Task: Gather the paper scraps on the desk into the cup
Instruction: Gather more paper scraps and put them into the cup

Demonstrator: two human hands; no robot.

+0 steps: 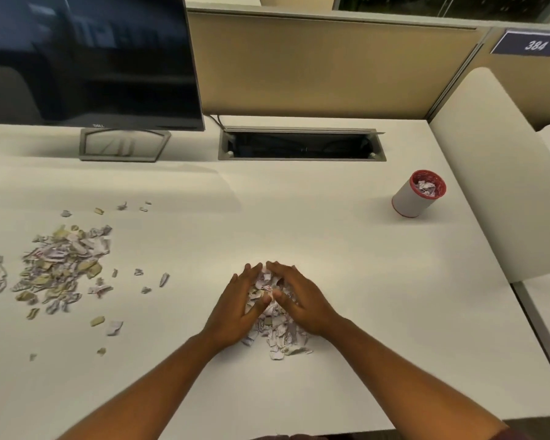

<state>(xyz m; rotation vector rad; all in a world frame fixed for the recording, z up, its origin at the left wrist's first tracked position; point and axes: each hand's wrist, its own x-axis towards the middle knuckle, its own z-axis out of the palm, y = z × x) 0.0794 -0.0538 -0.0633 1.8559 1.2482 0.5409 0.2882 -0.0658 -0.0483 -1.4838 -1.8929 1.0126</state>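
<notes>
Left hand and right hand: forearms extended forward, palms angled inward, fingers spread, fingertips nearly meeting, cupped around a scrap pile on the table. Larger scrap heap: well left of the hands. Cup: far right beyond them, upright, scraps inside.

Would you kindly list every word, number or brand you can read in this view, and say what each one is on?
"384": white digits on the dark blue sign on the partition at upper right.
"DELL": small logo on the monitor along its bottom bezel, faint but legible.
Paper scraps: printed marks show, too small and blurred to read.
Cup: no text visible.
</notes>
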